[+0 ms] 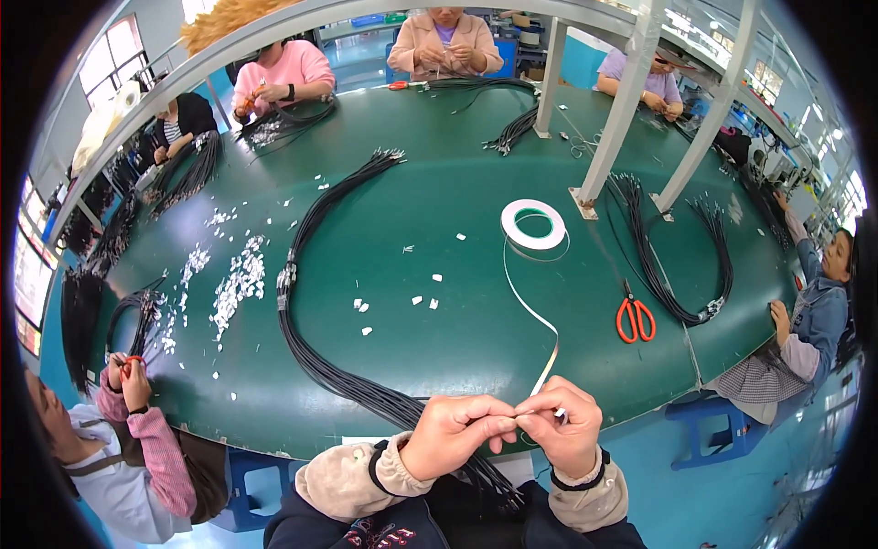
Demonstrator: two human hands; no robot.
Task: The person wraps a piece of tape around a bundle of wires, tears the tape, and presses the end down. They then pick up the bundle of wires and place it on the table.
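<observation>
1. Head view: the left hand (455, 432) and the right hand (565, 426) meet at the near edge of the green worktop (457, 183), fingertips touching.
2. Both hands are clenched in a pinch on the end of a thin white tape strip (528, 306); whether a wire end is also pinched there is too small to tell.
3. The strip runs from the hands up across the worktop to a white tape roll (533, 224), which lies flat beyond the hands, near the base of a white post (617, 110).
4. A long bundle of black wires (315, 357) curves from the far middle of the worktop down to the near edge and passes under the left hand into the person's lap.
5. Red-handled scissors (635, 316) lie right of the tape strip, apart from it.
6. Small white scraps (240, 279) are scattered left of the wire bundle.
7. Other people sit around the worktop with their own wire bundles; one at the lower left holds something red.
</observation>
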